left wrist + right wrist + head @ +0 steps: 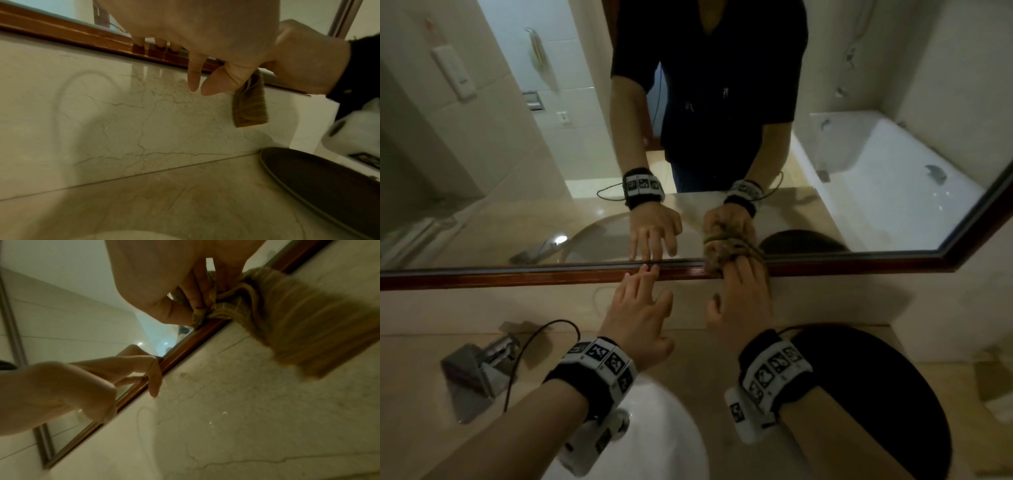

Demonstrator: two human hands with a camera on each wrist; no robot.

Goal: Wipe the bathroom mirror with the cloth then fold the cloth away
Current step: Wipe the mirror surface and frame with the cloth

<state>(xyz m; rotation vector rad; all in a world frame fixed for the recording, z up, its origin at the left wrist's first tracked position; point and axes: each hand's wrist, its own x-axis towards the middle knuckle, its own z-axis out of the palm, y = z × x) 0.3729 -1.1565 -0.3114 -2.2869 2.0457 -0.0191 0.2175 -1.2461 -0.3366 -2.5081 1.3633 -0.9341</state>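
While my right hand presses the brown cloth against the bottom edge of the mirror, I see from the head view that my left hand reaches out with straight, spread fingers, the tips resting on the wooden frame, probably to steady me as I lean over the sink. The wiping looks to be working along the lowest strip of glass. A metal tap sits on the pale stone counter, and a dark round tray lies under my right forearm.

From the left wrist view, the left fingertips touch the glossy reddish frame; nothing is gripped. The cloth's free end hangs down over the veined marble wall panel, soft and folded on itself.

From the right wrist view, my right fingers curl into the cloth, bunching its ribbed, fuzzy weave at the frame so it stays put under pressure. The loose part looks blurred. Folding is not yet begun.
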